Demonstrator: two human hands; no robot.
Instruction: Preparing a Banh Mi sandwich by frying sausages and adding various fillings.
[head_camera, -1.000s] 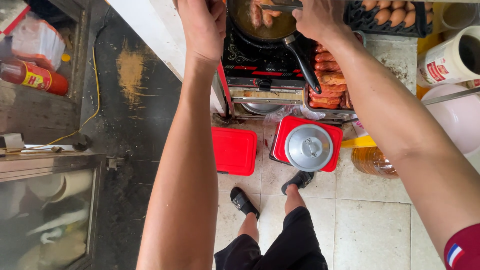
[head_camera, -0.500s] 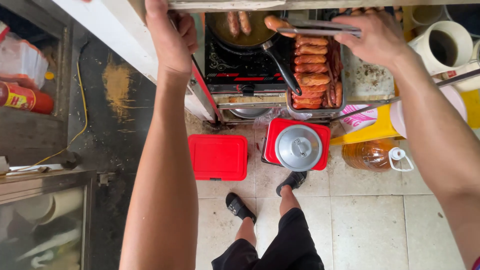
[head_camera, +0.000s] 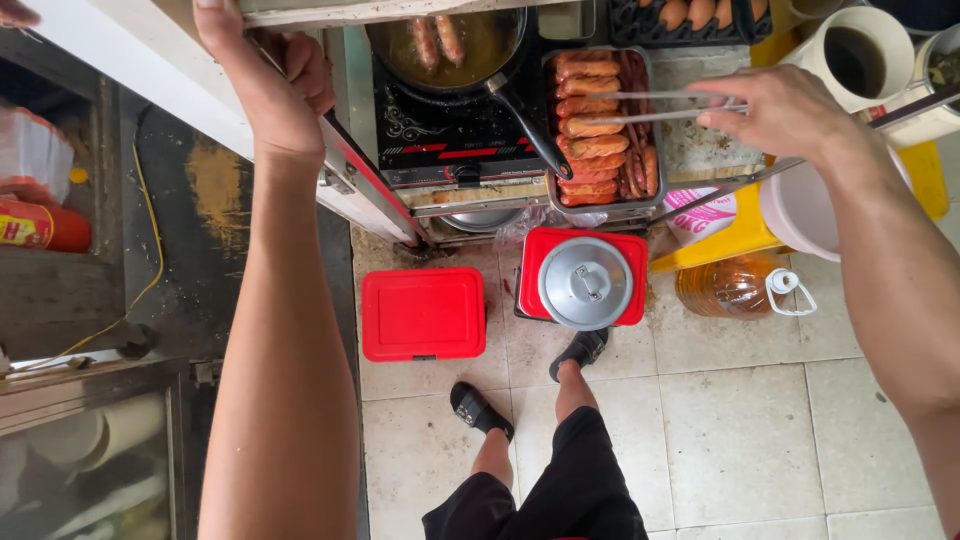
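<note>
Both hands reach forward over the desk. Left hand (head_camera: 268, 85) curls its fingers over the white front edge of the desk (head_camera: 130, 85), gripping it near the left corner. Right hand (head_camera: 785, 110) pinches a pair of metal tongs (head_camera: 650, 105), whose two arms point left and lie nearly together above the tray of sausages (head_camera: 600, 130). That tray sits near the desk's front edge, just right of a black stove (head_camera: 440, 135). On the stove stands a frying pan (head_camera: 450, 45) with sausages in oil, its dark handle slanting down toward the tray. Behind the tray, at the desk's far edge, sits a carton of eggs (head_camera: 690, 15), and a white mug (head_camera: 860, 55) stands toward the right corner. Below, on the tiled floor, lie a red box (head_camera: 423, 313), a second red box carrying a round metal lid (head_camera: 585, 283), and an oil bottle (head_camera: 735, 288).
</note>
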